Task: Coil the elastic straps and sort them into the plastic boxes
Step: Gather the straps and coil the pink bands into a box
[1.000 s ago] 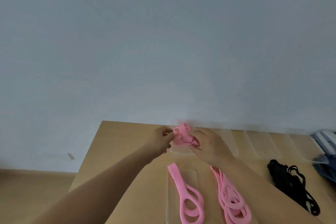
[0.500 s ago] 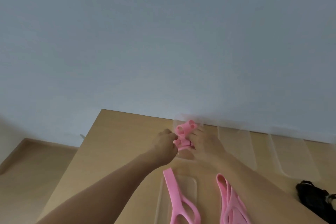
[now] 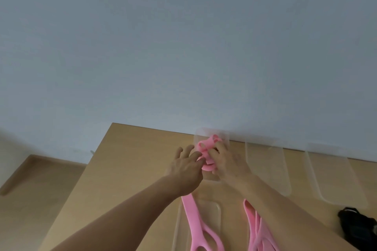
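Head view, right hand [image 3: 229, 163] pinching pink coiled strap [image 3: 206, 145] over clear box [image 3: 226, 136] — left hand [image 3: 184, 169] touching it, fingers spread.

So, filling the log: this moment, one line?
pink strap coil: at clear plastic box | left hand: open, touching it | right hand: gripping it
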`<control>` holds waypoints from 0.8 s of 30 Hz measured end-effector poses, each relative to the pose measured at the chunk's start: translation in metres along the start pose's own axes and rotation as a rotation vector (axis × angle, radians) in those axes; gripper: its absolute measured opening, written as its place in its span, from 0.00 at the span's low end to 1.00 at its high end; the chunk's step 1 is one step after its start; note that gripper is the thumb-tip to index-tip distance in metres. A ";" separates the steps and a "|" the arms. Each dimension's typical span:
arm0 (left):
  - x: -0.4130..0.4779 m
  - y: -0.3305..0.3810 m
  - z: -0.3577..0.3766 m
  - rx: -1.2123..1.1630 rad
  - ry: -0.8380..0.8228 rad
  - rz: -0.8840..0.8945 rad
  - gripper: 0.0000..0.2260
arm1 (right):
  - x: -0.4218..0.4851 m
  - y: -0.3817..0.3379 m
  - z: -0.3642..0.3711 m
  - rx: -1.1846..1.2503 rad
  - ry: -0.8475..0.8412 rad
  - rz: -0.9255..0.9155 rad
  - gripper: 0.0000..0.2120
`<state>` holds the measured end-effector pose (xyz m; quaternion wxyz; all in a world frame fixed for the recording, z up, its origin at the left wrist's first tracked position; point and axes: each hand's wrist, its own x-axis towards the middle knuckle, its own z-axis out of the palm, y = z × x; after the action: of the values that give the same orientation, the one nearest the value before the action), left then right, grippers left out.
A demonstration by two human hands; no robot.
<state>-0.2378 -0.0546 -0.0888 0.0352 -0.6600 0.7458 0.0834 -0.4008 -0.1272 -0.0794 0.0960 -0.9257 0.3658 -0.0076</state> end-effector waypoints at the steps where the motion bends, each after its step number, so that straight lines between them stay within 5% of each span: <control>1: 0.001 0.000 0.001 0.009 -0.016 -0.001 0.19 | -0.002 -0.001 -0.002 0.009 0.005 0.001 0.31; 8: 0.002 -0.001 0.001 -0.012 0.022 -0.039 0.19 | -0.022 -0.004 -0.002 -0.055 0.200 -0.001 0.12; 13: 0.000 0.000 -0.009 -0.046 0.027 -0.044 0.19 | -0.023 -0.010 -0.003 -0.085 0.141 0.058 0.13; 24: -0.049 -0.006 -0.041 -0.367 0.124 -0.020 0.20 | -0.054 -0.055 -0.036 0.095 0.296 0.150 0.11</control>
<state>-0.2229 -0.0140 -0.0408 -0.1308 -0.6665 0.7123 0.1770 -0.4064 -0.0571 -0.0307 0.0849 -0.8791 0.4432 -0.1537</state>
